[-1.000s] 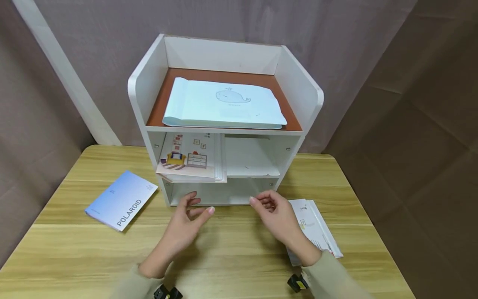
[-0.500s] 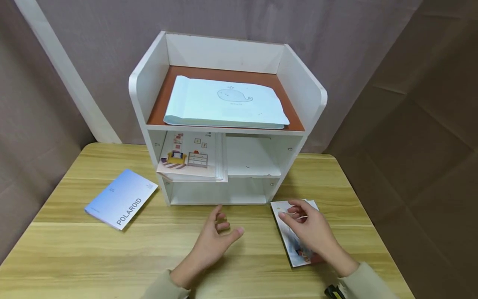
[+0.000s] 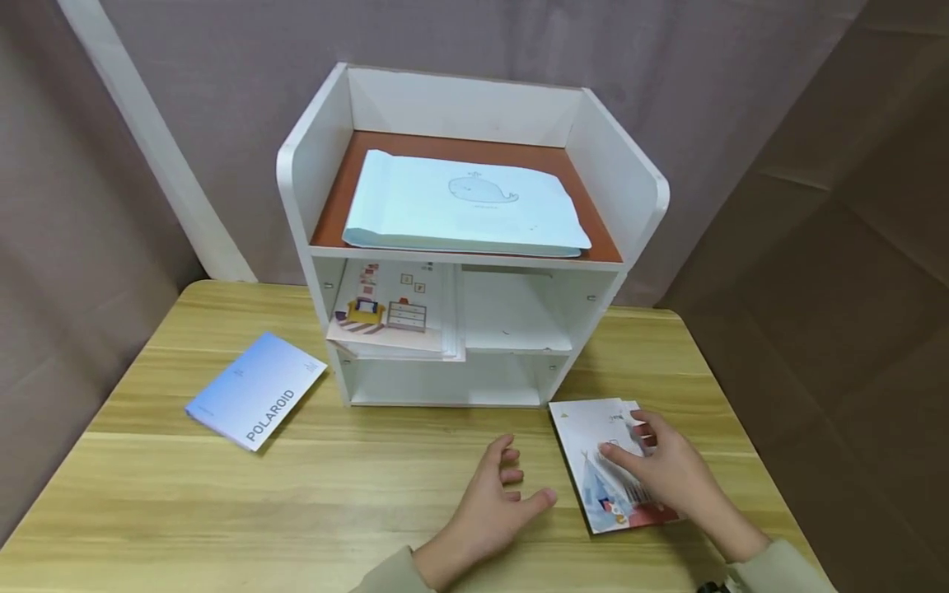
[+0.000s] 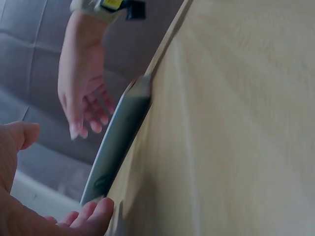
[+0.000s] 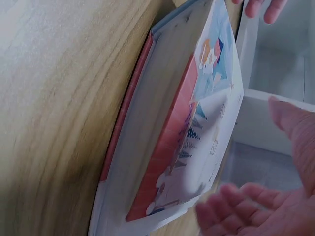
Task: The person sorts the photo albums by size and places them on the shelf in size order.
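Note:
An illustrated book (image 3: 589,424), with a blue tent picture and a red strip on its cover, lies on the table right of the shelf. Over its right side hovers my right hand (image 3: 670,469), thumb and fingers apart and curved. In the right wrist view a gap shows between that hand (image 5: 270,211) and the book's cover (image 5: 216,118). My left hand (image 3: 497,506) is held above the table, left of the book, with fingers spread and nothing in it. From the left wrist view, the book (image 4: 118,137) appears edge-on beyond the left hand's fingers (image 4: 96,216).
A white shelf unit (image 3: 623,189) stands at the back. On its top lies a pale whale-picture book (image 3: 423,206). The middle level holds illustrated books (image 3: 437,325) at the left, jutting past the edge. A blue POLAROID book (image 3: 255,391) rests on the table's left.
Both hands have moved right. My right hand has gone from before the shelf to over the illustrated book, and my left hand has come closer to it. The head view has shifted slightly left.

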`<state>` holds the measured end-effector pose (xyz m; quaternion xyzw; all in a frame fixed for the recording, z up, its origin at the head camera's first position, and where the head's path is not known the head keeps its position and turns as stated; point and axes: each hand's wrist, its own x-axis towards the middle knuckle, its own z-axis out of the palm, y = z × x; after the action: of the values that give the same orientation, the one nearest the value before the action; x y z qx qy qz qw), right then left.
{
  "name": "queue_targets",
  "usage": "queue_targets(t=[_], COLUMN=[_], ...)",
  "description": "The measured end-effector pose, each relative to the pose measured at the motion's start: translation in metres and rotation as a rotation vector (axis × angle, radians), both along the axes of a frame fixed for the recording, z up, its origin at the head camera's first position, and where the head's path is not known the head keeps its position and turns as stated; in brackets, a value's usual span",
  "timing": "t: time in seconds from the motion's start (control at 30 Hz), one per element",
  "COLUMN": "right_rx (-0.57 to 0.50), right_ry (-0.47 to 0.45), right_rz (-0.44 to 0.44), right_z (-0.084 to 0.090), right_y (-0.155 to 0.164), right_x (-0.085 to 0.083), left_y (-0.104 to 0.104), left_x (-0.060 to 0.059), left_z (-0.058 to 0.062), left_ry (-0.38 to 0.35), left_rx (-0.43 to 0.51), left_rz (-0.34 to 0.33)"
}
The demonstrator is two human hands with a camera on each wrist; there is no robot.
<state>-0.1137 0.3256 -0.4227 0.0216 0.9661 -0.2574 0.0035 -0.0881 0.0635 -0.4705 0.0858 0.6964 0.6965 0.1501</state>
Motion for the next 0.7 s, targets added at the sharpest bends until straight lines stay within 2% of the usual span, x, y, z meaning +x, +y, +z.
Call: queue_targets(t=[0.17,0.33,0.57,0.7], right_rx=[0.038,0.035,-0.118,-0.128], right_ry=[-0.07,-0.108,-0.269,-0.299], right_rz=[-0.008,-0.024,-0.114,-0.154], right_z=[-0.002,-0.01,-0.02,-0.025], right_y=[0.008,0.018,0.032,0.034], right_x=[-0.002,-0.003,-0.012,-0.015], left_y=[0.021,0.034,0.051,0.055], left_x=[0.009,0.016,0.012,0.009], left_z=[-0.003,-0.007,-0.014,-0.015], left_ry=[-0.001,-0.004,-0.108,-0.067], left_rx=[-0.035,-0.048,0.028,0.018], left_rz=[-0.047,-0.056,-0.13,-0.163])
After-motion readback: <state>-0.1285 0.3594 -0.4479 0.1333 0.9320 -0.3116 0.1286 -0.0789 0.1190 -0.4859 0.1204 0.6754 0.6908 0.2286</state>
